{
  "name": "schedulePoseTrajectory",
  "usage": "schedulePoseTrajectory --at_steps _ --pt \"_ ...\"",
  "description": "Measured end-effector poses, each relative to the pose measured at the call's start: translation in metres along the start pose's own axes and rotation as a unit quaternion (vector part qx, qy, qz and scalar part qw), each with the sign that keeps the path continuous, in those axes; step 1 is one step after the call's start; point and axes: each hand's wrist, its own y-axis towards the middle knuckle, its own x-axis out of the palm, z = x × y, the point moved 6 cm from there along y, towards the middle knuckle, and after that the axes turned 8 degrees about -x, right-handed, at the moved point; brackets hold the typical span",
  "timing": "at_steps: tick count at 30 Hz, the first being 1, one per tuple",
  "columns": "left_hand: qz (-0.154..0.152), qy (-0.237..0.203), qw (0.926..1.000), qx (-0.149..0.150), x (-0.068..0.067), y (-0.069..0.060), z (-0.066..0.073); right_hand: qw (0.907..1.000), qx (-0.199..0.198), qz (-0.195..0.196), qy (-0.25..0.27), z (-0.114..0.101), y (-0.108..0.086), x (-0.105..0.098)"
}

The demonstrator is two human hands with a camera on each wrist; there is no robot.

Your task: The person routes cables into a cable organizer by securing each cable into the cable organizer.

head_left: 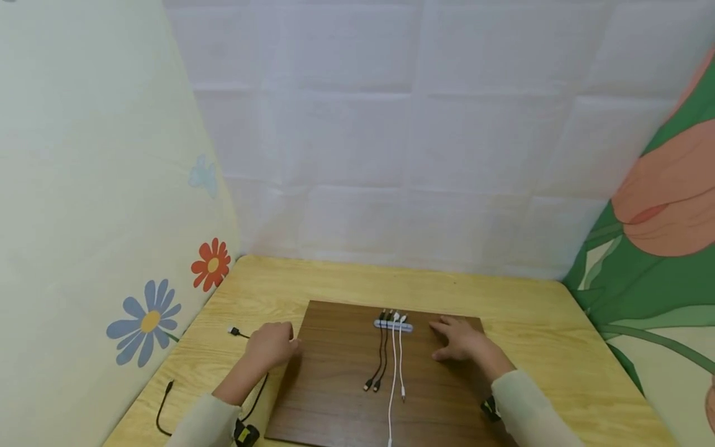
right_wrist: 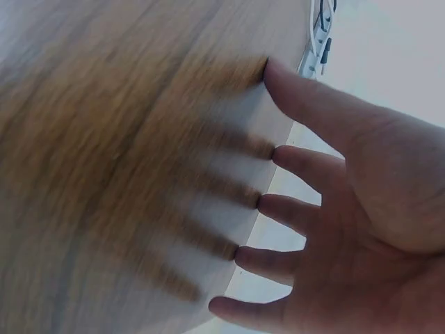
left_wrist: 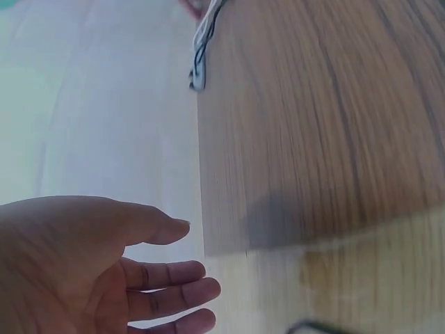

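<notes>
A dark brown wooden board (head_left: 329, 379) lies on the table. Near its far edge sits a pale cable holder (head_left: 409, 328), with two black cables (head_left: 383, 363) and two white cables (head_left: 401, 366) running through it towards the near side. My left hand (head_left: 272, 344) hovers at the board's left edge, fingers loosely bent around nothing; in the left wrist view its thumb and fingers stand apart. On the board right of the holder, my right hand (head_left: 459, 338) rests its spread fingertips, as the right wrist view shows, and holds nothing.
Left of the board, a black cable (head_left: 257, 397) passes beneath my left forearm, near a black-and-silver plug (head_left: 234, 331). Another black cable end (head_left: 162, 413) lies farther left. A light wood table (head_left: 346, 276) extends around the board, with cloth walls on three sides.
</notes>
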Motion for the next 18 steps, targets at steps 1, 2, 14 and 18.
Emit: schedulePoseTrajectory --at_steps 1,2,14,18 --pt "-0.008 -0.003 0.9999 -0.007 0.000 0.000 -0.006 1.0000 0.002 -0.003 -0.001 0.000 -0.001 0.001" --pt "-0.014 -0.006 0.9998 -0.014 -0.001 0.000 -0.011 1.0000 0.004 -0.005 -0.001 0.001 -0.002 0.001" --pt "-0.033 -0.020 0.9967 -0.071 -0.008 0.001 -0.068 0.9999 0.006 -0.011 0.008 0.011 -0.012 0.006" --pt "-0.036 -0.020 0.9951 -0.090 -0.010 0.000 -0.079 0.9998 0.005 -0.015 0.008 0.010 -0.011 0.005"
